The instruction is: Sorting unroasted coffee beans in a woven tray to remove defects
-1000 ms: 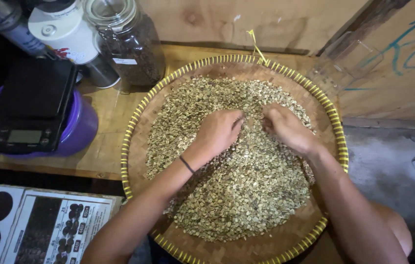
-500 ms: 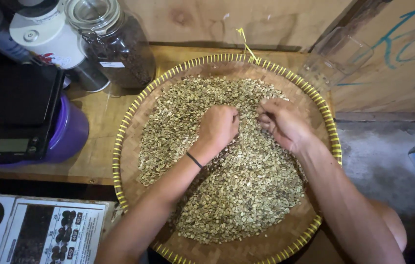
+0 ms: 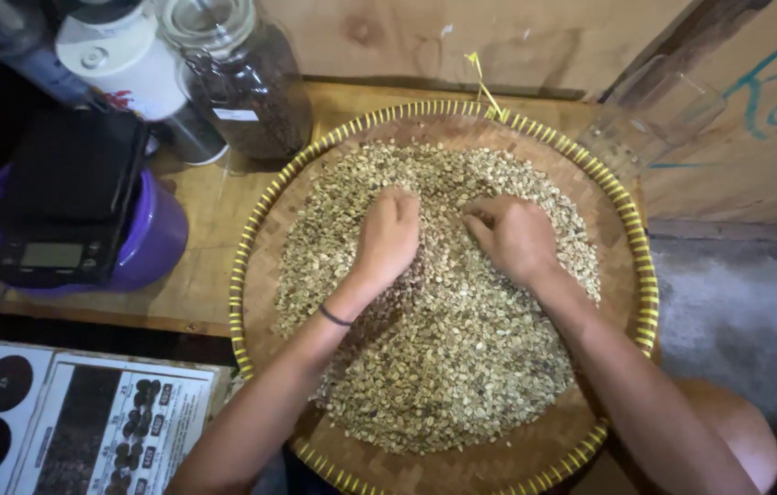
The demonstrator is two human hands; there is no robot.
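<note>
A round woven tray (image 3: 629, 229) with a yellow rim lies on a wooden bench, covered with a layer of pale green beans (image 3: 443, 367). My left hand (image 3: 389, 236) rests palm down on the beans near the middle, fingers together pointing away from me, a dark band on its wrist. My right hand (image 3: 512, 236) lies beside it, fingers curled into the beans. The two hands are a few centimetres apart. What lies under the fingers is hidden.
A glass jar (image 3: 242, 78) of dark beans and a white canister (image 3: 123, 55) stand at the back left. A black digital scale (image 3: 63, 206) sits on a purple tub (image 3: 155, 243). Printed charts (image 3: 86, 431) lie lower left. A clear plastic container (image 3: 659, 110) stands by the wooden wall.
Both hands have shifted slightly over the beans, fingers working in the pile. The camera view has drifted, so the tray sits more to the right.
</note>
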